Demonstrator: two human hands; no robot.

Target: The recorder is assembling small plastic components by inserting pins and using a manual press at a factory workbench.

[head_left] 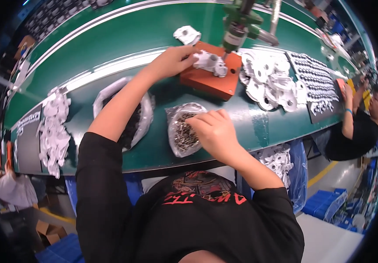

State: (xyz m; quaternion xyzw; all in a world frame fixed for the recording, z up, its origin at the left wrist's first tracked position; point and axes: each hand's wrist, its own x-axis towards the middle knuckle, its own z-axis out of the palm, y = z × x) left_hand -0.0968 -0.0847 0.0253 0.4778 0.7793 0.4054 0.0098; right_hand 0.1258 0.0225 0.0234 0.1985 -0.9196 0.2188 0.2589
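Observation:
My left hand (pixel 173 62) reaches to the orange fixture block (pixel 208 87), its fingers closed on the near-left end of a white plastic part (pixel 206 62) that lies on top. Just above that part hangs the tip of a green power screwdriver (pixel 234 37). My right hand (pixel 216 131) is over a clear plastic bag (pixel 180 153) filled with small metal screws (pixel 184 136). Its fingers are bent together at the screws, and what is between them, if anything, is hidden. My left forearm partly covers another plastic bag (pixel 145 111) with dark contents.
White parts are heaped right of the fixture (pixel 271 83) and at far left (pixel 55 131). One white part (pixel 187 35) lies behind the block. A tray of dark round pieces (pixel 314 76) stands at right. Co-workers sit at right (pixel 358 127) and left (pixel 16 188).

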